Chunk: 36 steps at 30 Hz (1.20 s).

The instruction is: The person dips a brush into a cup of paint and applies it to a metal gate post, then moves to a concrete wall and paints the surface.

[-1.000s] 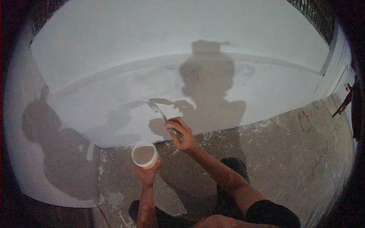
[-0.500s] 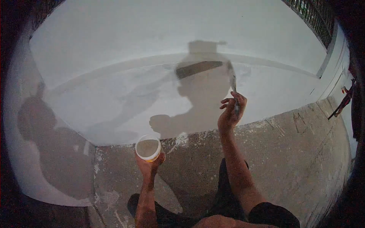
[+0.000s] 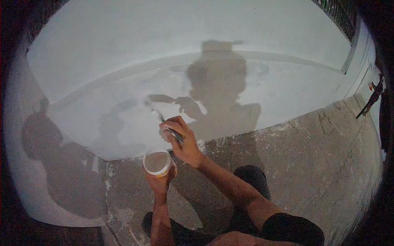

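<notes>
My left hand is wrapped round a white tub with a yellow marking low on its side. Greyish-looking paint shows inside the tub through its open top. Just above and to the right of the rim, my right hand grips a paintbrush by its dark handle. The brush head points up and to the left, overlapping the white wall in this view. Its bristles are pale and hard to separate from the wall behind.
A white wall with a ledge line curves across the front. Below it lies a paint-spattered concrete floor. Dark shadows fall on the walls. Metal bars show at upper right, and a dark thin object leans at far right.
My right hand has swung left and down with the paintbrush, from high on the right to beside the tub. My left hand and the tub stay nearly in place.
</notes>
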### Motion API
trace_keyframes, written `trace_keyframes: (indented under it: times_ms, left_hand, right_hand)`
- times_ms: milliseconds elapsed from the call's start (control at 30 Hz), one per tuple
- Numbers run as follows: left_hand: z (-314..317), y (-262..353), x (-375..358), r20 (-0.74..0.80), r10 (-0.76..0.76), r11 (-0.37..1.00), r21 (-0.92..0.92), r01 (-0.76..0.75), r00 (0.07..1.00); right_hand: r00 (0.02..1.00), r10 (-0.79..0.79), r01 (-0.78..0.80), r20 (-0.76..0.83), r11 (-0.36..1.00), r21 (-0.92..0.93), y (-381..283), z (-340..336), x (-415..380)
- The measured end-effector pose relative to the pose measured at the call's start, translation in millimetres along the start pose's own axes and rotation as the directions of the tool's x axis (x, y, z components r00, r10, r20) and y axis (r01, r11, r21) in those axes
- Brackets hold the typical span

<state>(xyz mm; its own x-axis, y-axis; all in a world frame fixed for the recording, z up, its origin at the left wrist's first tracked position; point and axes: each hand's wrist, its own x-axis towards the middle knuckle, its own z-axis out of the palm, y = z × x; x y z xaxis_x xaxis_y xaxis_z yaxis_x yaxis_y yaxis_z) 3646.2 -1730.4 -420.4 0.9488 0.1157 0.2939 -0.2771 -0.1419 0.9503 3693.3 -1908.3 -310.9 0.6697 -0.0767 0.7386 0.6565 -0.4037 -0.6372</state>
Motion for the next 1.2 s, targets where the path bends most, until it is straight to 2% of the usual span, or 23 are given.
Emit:
trace_keyframes:
  times_ms: [33,100,167,233,267,300,367,400,433,500,533,600,667,733,800,833,867,900,933,1000,1067,1200]
  left_hand:
    - [0,-9,0,-0.002,-0.032,0.999,0.004,0.032,0.999]
    - [0,-31,0,-0.007,-0.061,0.998,0.003,0.061,0.998]
    - [1,-54,-2,-0.06,-0.014,0.998,-0.069,0.01,0.998]
    - [0,-2,-1,-0.061,-0.021,0.998,-0.056,0.017,0.998]
    - [0,17,1,-0.056,-0.038,0.999,-0.033,0.036,0.998]
    - [-1,17,2,-0.068,-0.043,0.999,-0.035,0.04,0.997]
    - [-3,11,3,0.028,-0.027,0.991,-0.133,0.031,0.999]
    - [-3,4,3,0.018,-0.034,0.991,-0.132,0.036,0.999]
    - [-1,0,4,-0.004,-0.059,0.996,-0.063,0.058,0.998]
    - [2,-4,2,-0.027,-0.077,0.997,0.0,0.077,0.997]
    - [0,7,1,0.0,-0.056,0.998,0.029,0.056,0.998]
    - [-5,31,4,0.02,-0.038,0.998,0.056,0.037,0.999]
    - [-12,49,7,0.143,-0.09,0.994,0.079,0.08,0.986]
    - [-7,24,4,0.096,-0.07,0.992,0.115,0.059,0.993]
    - [-8,28,0,0.046,-0.063,0.986,0.157,0.055,0.997]
    - [-9,30,-1,0.07,-0.034,0.98,0.197,0.019,0.997]
    - [-11,37,1,0.094,-0.011,0.971,0.24,-0.012,0.995]
    - [-11,36,5,0.079,-0.043,0.966,0.257,0.021,0.996]
    - [-12,32,5,0.083,-0.066,0.949,0.312,0.037,0.994]
    - [-17,29,-4,0.067,-0.129,0.92,0.38,0.094,0.989]
    - [-21,32,-1,0.083,-0.074,0.958,0.282,0.047,0.994]
    - [-20,24,1,0.096,-0.013,0.968,0.25,-0.011,0.995]
  right_hand:
    - [0.997,0.043,-0.053,0.056,0.982,0.183,-3,3,0]
    - [0.996,0.044,-0.058,0.08,0.981,0.187,-20,-2,2]
    - [0.994,0.027,-0.045,0.102,0.983,0.179,-35,-13,6]
    - [0.959,0.281,-0.279,0.036,0.913,0.297,-45,-18,7]
    - [0.982,0.19,-0.183,0.014,0.917,0.354,-37,-21,8]
    - [0.982,0.188,-0.185,0.026,0.916,0.357,-40,-28,11]
    - [0.987,0.144,-0.154,0.073,0.974,0.166,-50,-40,15]
    - [0.966,0.239,-0.252,0.102,0.958,0.141,-58,-43,16]
    - [0.965,0.239,-0.254,0.111,0.957,0.144,-57,-43,13]
    - [0.965,0.148,-0.134,0.217,0.988,-0.082,-47,-44,3]
    - [0.964,0.15,-0.134,0.22,0.987,-0.084,-42,-38,-2]
    - [0.933,0.209,-0.135,0.292,0.958,-0.254,-33,-24,-8]
    - [0.916,0.192,-0.088,0.353,0.953,-0.29,-32,-14,-9]
    - [0.892,0.179,-0.041,0.415,0.947,-0.32,-33,-6,-11]
    - [0.84,0.25,-0.01,0.481,0.894,-0.448,-34,1,-13]
    - [0.827,0.257,-0.017,0.5,0.9,-0.435,-28,6,-17]
    - [0.843,0.206,0.043,0.497,0.895,-0.444,-18,11,-23]
    - [0.856,0.156,0.099,0.493,0.886,-0.453,-12,15,-28]
    - [0.836,0.177,0.078,0.519,0.898,-0.433,-14,17,-30]
    - [0.858,0.142,0.092,0.494,0.903,-0.419,-23,18,-24]
    - [0.849,0.175,0.047,0.498,0.914,-0.403,-31,17,-22]
    - [0.821,0.255,-0.057,0.51,0.927,-0.371,-35,16,-12]
